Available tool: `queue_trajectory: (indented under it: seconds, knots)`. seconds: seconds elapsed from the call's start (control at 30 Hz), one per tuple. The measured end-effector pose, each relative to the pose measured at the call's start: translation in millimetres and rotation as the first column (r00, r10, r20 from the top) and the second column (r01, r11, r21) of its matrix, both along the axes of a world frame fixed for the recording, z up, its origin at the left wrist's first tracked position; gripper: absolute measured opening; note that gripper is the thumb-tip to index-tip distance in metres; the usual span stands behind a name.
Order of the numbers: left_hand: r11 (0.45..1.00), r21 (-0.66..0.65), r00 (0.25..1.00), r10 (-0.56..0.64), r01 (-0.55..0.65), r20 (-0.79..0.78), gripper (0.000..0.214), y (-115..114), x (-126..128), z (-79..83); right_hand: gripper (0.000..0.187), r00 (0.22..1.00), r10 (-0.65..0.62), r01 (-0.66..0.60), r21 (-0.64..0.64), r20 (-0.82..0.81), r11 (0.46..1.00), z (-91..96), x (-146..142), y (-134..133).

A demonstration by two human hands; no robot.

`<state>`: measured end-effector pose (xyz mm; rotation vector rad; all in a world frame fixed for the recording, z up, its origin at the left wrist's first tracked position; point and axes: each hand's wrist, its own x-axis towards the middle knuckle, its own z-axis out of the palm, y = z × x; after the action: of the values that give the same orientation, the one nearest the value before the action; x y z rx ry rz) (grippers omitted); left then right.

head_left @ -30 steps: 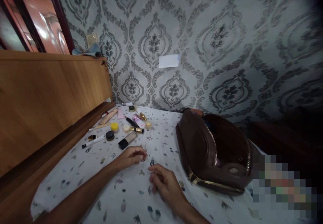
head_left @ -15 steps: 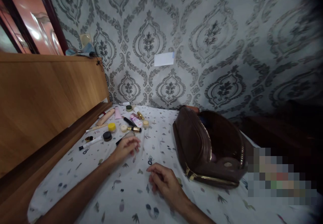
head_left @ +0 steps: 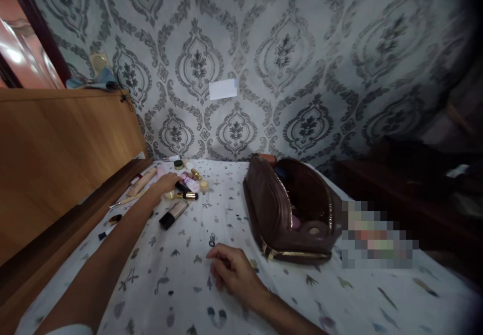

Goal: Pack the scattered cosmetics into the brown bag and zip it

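Note:
My left hand reaches over a group of cosmetics at the left, its fingers extended beside a black tube and a pink-and-white tube. Whether the fingertips touch either one, I cannot tell. Nearer to me lies a foundation bottle with a black cap. A black-and-gold tube and a small cream-coloured jar are to the right of that hand. My right hand rests low over the sheet, fingers loosely bent and apart, holding nothing. The brown bag stands unzipped to its right.
A patterned white sheet covers the surface. Along the left runs a wooden panel, and patterned wallpaper rises behind. Further makeup lies near the panel, including a peach tube and a dark-lidded jar. A blurred patch is beside the bag.
My left hand has moved forward and left, from near the foundation bottle to the cosmetics farther back. My right hand stays nearly in place. The view has turned slightly right.

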<state>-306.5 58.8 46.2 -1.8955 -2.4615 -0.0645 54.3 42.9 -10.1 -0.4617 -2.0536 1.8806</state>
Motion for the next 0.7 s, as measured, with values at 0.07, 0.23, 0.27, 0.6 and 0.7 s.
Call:
queue_trajectory:
  seconds: [0.07, 0.23, 0.27, 0.6, 0.7]
  knots:
    - [0.999, -0.031, 1.000, 0.023, -0.023, -0.010, 0.023, 0, -5, 4.1, 0.021, 1.000, 0.002, -0.002, -0.001, -0.010, 1.000, -0.9, 1, 0]
    - [1.000, -0.001, 0.999, 0.031, -0.031, 0.009, 0.019, -16, -8, 28.2, 0.018, 1.000, 0.011, -0.011, -0.006, -0.027, 1.000, -3.7, 1, 1]
    - [0.999, 0.022, 1.000, 0.022, -0.023, 0.021, 0.020, -20, -6, 34.9, 0.017, 1.000, 0.009, -0.009, -0.001, -0.029, 1.000, -4.0, 1, 2]
    - [0.941, 0.336, 0.803, -0.231, 0.040, 0.549, 0.057, -15, 76, 102.5, 0.018, 0.999, -0.014, 0.014, -0.021, -0.030, 1.000, -6.7, 1, -2]
    - [0.932, 0.334, 0.740, -0.323, 0.140, 0.590, 0.053, -2, 125, 129.0, 0.023, 0.999, -0.025, 0.025, -0.018, -0.029, 1.000, -9.1, 0, -1]
